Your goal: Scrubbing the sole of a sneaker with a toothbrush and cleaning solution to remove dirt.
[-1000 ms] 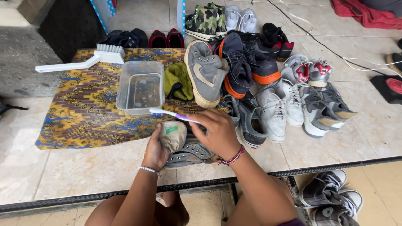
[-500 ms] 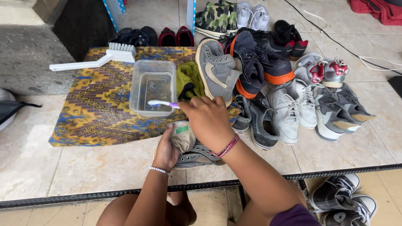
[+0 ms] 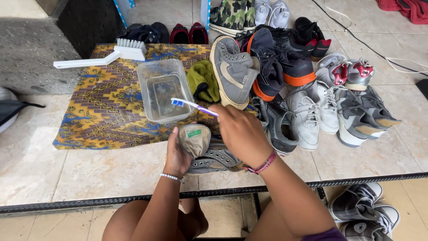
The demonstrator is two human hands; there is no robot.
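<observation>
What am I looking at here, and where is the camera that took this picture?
The camera sits on a person's head, looking down at their own two bare hands. The left hand holds a grey sneaker by its toe. The right hand holds a toothbrush, its bristles over a clear plastic tub of water. The tub stands on a patterned cloth on a tiled ledge, beside a white scrub brush, a green rag and many other shoes.
</observation>
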